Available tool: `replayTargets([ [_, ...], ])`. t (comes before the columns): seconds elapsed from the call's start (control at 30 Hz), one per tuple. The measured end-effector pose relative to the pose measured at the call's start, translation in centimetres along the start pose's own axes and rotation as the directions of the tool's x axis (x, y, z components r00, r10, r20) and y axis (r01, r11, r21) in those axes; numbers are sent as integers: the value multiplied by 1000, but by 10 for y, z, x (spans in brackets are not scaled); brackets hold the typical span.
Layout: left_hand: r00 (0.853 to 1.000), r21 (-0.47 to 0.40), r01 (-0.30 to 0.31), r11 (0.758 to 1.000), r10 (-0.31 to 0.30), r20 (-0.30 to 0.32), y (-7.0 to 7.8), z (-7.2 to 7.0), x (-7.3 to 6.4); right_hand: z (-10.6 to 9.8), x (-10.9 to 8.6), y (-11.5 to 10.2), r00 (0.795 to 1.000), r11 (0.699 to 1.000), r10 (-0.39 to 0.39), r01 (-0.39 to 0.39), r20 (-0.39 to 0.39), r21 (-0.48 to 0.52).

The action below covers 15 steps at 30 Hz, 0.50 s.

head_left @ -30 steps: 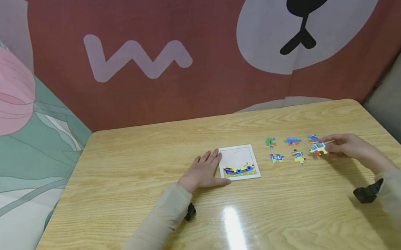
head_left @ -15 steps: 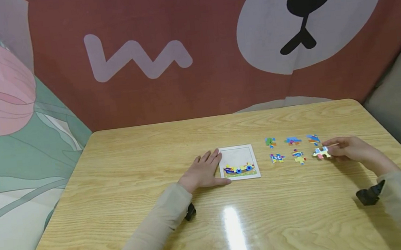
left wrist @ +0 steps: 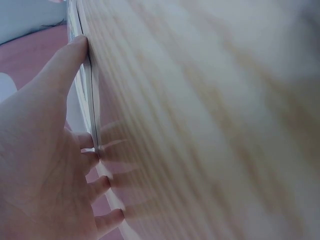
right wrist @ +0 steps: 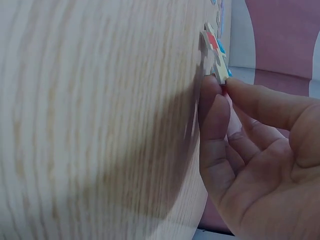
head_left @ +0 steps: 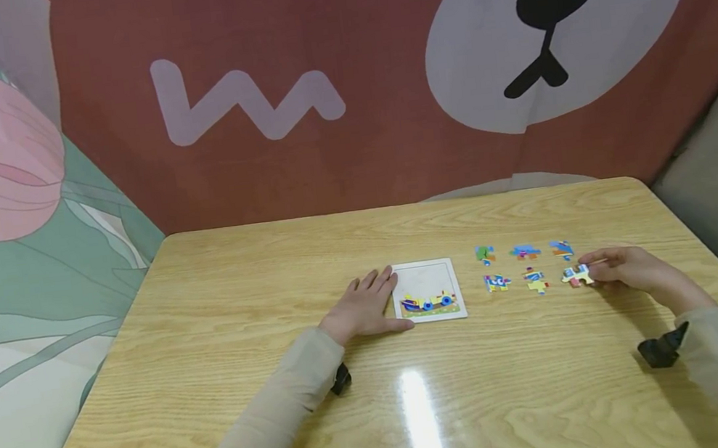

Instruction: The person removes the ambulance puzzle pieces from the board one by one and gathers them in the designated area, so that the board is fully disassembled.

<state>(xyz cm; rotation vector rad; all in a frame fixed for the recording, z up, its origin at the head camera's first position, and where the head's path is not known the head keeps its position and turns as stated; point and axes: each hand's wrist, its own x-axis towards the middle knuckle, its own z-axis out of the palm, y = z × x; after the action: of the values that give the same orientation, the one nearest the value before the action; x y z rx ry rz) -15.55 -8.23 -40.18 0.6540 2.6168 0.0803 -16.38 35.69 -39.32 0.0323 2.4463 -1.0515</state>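
My left hand (head_left: 363,310) lies with spread, straight fingers over the left edge of a white square puzzle board (head_left: 426,275), its thumb at the near corner. Joined pieces showing a yellow and blue vehicle (head_left: 429,303) fill the board's lower part. On the right, my right hand (head_left: 630,272) pinches a jigsaw piece (head_left: 577,275) between thumb and fingers. In the right wrist view that piece (right wrist: 216,52) is tilted, one end near the fingertips, with red, blue and cream print. The left wrist view shows the thumb (left wrist: 65,57) against the board's edge.
Several loose jigsaw pieces lie in two rows between the board and my right hand, among them a green one (head_left: 485,254), a blue one (head_left: 525,252) and a yellow one (head_left: 536,281). The wooden table (head_left: 240,280) meets a printed wall behind.
My right hand has shifted slightly right and toward me with the pinched piece, which has turned and sits lower, baring the blue piece behind it. The left hand stays still.
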Motion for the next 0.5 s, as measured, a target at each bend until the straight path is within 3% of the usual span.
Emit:
replayTargets([
  [0.23,1000,-1,2,1000,-2,3,0,-1,0,-2,0,3,1000,997,-20,19,18,75],
  [0.5,1000,-5,0,1000,0,3,0,-1,0,-1,0,4,1000,998,5,-6,19,62],
])
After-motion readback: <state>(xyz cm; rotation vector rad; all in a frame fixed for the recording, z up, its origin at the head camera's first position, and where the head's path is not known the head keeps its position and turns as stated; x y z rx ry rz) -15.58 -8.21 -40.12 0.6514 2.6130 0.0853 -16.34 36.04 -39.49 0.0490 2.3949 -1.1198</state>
